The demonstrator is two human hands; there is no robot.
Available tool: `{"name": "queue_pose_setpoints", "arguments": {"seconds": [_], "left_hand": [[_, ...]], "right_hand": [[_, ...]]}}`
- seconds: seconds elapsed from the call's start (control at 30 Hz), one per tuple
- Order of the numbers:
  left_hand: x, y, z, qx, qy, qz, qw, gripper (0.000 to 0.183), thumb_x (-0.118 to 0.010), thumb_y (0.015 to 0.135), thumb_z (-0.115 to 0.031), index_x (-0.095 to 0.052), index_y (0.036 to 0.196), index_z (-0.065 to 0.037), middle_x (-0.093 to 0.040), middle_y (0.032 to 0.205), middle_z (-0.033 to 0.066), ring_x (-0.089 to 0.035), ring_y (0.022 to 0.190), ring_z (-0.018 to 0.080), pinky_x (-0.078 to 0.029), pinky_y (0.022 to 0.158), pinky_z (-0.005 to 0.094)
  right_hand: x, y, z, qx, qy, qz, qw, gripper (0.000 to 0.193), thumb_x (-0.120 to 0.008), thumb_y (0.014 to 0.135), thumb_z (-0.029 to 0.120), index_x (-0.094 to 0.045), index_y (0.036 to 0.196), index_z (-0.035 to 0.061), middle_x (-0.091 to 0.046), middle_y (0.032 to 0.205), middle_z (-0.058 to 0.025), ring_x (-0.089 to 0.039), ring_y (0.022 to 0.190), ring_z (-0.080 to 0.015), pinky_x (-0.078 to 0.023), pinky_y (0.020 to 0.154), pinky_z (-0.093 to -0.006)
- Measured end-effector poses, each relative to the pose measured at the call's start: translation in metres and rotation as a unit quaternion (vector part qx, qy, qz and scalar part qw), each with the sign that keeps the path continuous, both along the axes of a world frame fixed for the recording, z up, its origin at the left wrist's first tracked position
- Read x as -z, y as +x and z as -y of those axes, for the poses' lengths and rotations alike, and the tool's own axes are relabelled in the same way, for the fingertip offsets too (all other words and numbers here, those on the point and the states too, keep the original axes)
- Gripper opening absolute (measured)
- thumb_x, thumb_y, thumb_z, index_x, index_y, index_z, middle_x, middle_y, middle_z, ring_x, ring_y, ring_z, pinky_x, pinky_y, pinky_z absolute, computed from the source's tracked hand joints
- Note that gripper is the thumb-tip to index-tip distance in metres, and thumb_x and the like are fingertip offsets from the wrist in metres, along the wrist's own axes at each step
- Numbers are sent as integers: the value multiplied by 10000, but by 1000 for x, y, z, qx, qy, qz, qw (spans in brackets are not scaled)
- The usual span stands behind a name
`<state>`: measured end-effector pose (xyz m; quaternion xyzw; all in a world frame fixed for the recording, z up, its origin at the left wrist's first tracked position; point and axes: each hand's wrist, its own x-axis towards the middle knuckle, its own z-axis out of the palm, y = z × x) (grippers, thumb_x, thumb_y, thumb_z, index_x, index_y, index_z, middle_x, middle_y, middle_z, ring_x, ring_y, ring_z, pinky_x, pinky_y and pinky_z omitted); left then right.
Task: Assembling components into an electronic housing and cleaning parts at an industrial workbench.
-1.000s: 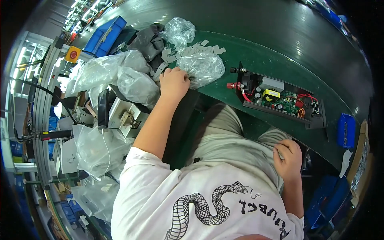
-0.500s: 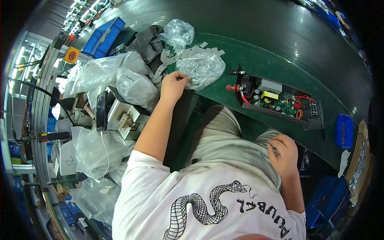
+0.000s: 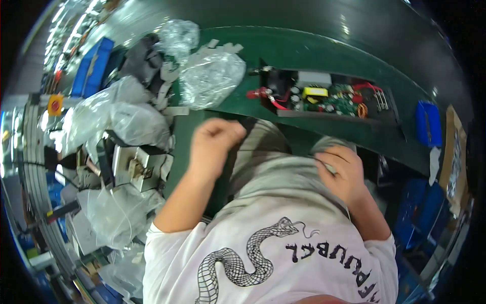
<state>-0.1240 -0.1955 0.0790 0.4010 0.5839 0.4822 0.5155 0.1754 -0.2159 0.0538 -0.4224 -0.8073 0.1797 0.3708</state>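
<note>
My left hand hovers over the near edge of the green table, left of my lap. Its fingers are curled in a pinch, slightly blurred, and whatever may be between them is hidden. Just beyond it lies a clear plastic bag with small grey flat pieces around it. My right hand rests on my thigh, fingers loosely bent, thumb apart, nothing visible in it. An open black metal case sits on the table ahead, showing a green circuit board, a yellow transformer and red terminals.
Plastic bags and a white-and-metal fixture crowd the left side. A blue bin stands at the far left, beside a red emergency-stop button. On the right are a blue box and a cardboard carton.
My left hand has drawn back toward me from the clear bag and the grey pieces. The right hand stays on my thigh. The whole view has shifted and turned slightly.
</note>
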Motion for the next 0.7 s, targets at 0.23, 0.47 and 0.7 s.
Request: {"name": "queue_pose_setpoints", "arguments": {"seconds": [0.23,0.47,0.7], "left_hand": [[35,71,20,114,-203,250,940,136,-727,889,-184,-701,896,-51,-661,830,0,-567,769,89,-418,696,223],[44,80,15,95,-247,225,938,178,-702,915,-256,-703,928,-78,-637,827,-29,-491,737,65,-375,684,220],[47,81,3,101,-260,138,950,356,-533,997,-408,-712,1051,-104,-695,928,-26,-503,800,74,-391,766,254]], "right_hand": [[6,-39,-12,-21,79,-23,996,230,-803,690,111,-712,898,73,-666,840,-50,-634,691,-229,-508,629,-342],[22,-37,-13,8,85,22,996,158,-762,742,111,-696,881,79,-662,805,-34,-621,660,-219,-491,604,-336],[46,-19,-39,87,82,157,980,133,-707,814,149,-666,928,93,-661,783,-37,-637,681,-236,-500,624,-361]]}}
